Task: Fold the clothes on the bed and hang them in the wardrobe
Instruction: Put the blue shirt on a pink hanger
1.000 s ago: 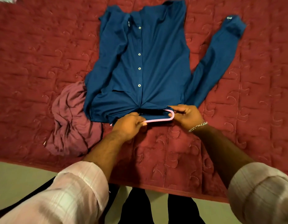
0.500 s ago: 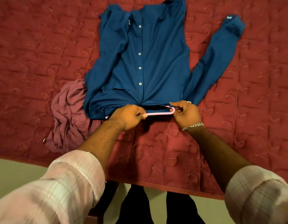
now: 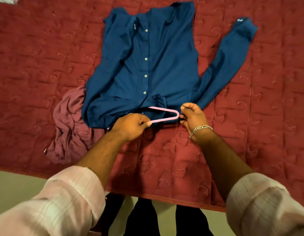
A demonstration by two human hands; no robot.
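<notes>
A blue button-up shirt lies flat on the red quilted bed, collar end nearest me, its right sleeve spread out to the far right. A pink plastic hanger sits at the collar, partly inside the shirt. My left hand grips the hanger's lower bar. My right hand, with a silver bracelet on the wrist, pinches the shirt's collar fabric beside the hanger's right corner. The hanger's left end pokes out under my left hand.
A crumpled maroon garment lies to the left of the shirt, partly under it. The bed's near edge runs across the bottom, with pale floor and my dark trouser legs below it. A white cloth scrap shows at the top left.
The hanger's right corner has slid further up into the shirt's collar opening, and more of its pink bar shows. Both hands have shifted slightly away from me along with it.
</notes>
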